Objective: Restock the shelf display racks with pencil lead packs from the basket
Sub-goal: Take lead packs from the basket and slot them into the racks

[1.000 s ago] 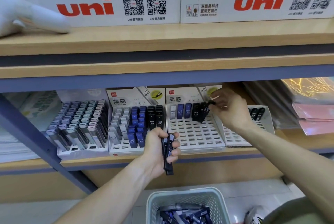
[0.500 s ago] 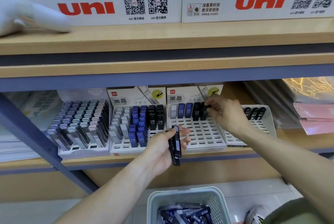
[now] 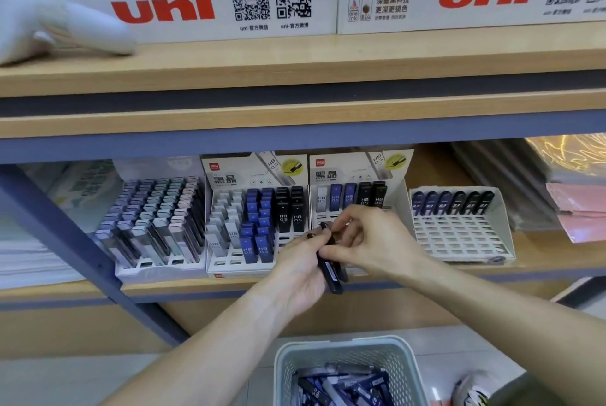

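Both hands are meeting over the black packs

The left hand (image 3: 303, 269) is gripping black lead packs (image 3: 332, 271) before the rack (image 3: 398, 205); the right hand (image 3: 370, 241) is pinching one; more are lying in the basket (image 3: 344, 353) below.

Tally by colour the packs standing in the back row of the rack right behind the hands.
White pack: 1
Blue packs: 2
Black packs: 2
Total: 5
Not counted: held packs.
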`<state>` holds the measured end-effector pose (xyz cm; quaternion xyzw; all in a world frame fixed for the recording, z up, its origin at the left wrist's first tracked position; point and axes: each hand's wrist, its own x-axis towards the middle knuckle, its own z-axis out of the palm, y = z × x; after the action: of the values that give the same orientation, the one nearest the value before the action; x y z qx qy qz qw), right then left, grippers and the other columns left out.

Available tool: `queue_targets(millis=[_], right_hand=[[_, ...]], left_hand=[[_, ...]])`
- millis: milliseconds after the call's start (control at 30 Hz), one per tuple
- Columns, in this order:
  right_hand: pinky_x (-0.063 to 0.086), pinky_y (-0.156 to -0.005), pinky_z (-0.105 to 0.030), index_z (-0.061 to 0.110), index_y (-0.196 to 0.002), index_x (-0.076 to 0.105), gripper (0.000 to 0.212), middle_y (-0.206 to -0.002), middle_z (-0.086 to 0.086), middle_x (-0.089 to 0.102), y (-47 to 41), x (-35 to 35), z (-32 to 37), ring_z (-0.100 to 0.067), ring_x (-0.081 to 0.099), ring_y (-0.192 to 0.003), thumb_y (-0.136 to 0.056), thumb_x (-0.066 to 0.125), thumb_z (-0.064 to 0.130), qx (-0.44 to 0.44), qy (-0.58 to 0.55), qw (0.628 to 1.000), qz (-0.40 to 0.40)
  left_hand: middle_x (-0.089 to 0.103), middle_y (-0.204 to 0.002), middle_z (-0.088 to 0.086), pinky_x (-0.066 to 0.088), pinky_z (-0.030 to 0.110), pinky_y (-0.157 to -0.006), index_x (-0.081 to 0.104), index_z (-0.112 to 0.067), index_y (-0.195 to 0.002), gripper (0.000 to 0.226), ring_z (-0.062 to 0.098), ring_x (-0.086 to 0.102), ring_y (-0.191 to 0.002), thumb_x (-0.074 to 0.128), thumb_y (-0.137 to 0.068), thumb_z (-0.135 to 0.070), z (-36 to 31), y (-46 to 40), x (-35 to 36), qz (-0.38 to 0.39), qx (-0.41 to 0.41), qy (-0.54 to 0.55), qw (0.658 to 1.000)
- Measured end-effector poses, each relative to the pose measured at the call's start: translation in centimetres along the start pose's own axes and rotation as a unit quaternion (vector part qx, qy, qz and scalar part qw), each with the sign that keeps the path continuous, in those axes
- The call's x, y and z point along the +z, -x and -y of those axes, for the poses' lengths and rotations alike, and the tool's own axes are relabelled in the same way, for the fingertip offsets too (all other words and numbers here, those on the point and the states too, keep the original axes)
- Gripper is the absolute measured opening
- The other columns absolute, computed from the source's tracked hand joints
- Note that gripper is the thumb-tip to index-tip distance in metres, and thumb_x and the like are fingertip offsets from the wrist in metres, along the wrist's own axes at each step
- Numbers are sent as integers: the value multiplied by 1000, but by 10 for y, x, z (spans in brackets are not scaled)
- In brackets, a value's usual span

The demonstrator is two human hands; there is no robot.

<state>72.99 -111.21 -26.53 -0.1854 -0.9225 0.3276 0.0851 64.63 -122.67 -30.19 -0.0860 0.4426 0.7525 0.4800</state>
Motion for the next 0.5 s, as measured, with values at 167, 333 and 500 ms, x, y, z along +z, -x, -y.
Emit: queue_targets(millis=[167, 333, 500], right_hand=[[60, -75, -29, 22, -100, 67, 41, -76, 4, 76, -6, 3, -2, -6, 71, -69, -69, 92, 31, 95, -79, 991, 52], [63, -77, -33, 4, -109, 66, 29, -78, -9, 76, -4, -11, -7, -19, 73, -73, -83, 73, -9, 174, -287, 938, 88], [60, -90, -42, 21, -127, 57, 52, -97, -19, 76, 1, -23, -14, -29, 75, -93, -85, 73, -7, 145, -315, 930, 123]], left_hand=[[70, -120, 28, 55, 60, -94, 50, 2, -137, 32, 39, 72, -108, 47, -106, -7, 2, -1, 1, 9, 7, 23, 1000], [71, -118, 27, 61, 52, -87, 58, 3, -132, 35, 37, 71, -108, 40, -110, -16, -2, 4, 0, 22, -2, 17, 1000], [75, -88, 22, 61, 37, -59, 67, 2, -120, 27, 28, 69, -77, 48, -105, -11, -10, 11, 5, 5, -2, 40, 999]])
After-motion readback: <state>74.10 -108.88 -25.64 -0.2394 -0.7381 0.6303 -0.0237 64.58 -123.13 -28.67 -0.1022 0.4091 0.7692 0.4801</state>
